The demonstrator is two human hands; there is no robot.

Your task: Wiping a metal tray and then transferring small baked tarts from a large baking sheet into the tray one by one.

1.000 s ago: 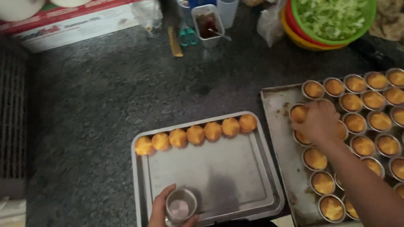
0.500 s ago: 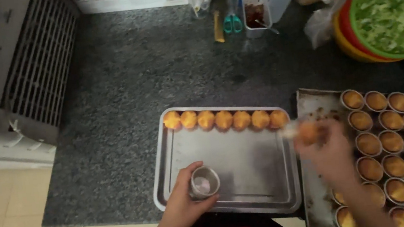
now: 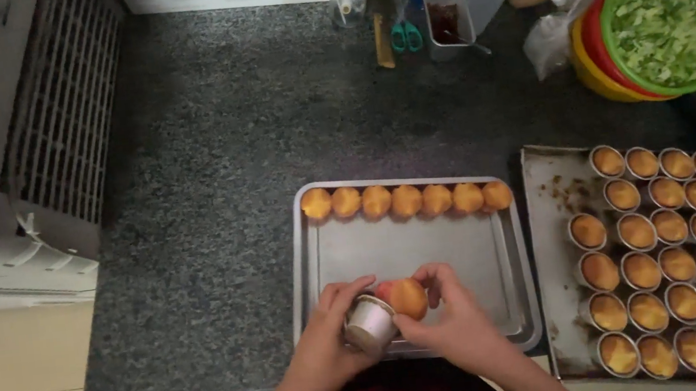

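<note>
My left hand grips a small metal cup mould tipped on its side over the near edge of a steel tray. My right hand meets it and holds a golden cupcake at the mould's mouth. A row of several turned-out cupcakes lines the tray's far edge. To the right, a darker baking tray carries several filled cup moulds.
The trays sit on a dark speckled counter. A green bowl of chopped greens stacked on coloured bowls stands far right. Scissors, a small container, cups and bags crowd the back. A white slatted appliance is at left.
My right hand came from the baking tray to the steel tray with a cupcake and joined my left hand. The mould in my left hand is now tipped sideways. The view shifted left.
</note>
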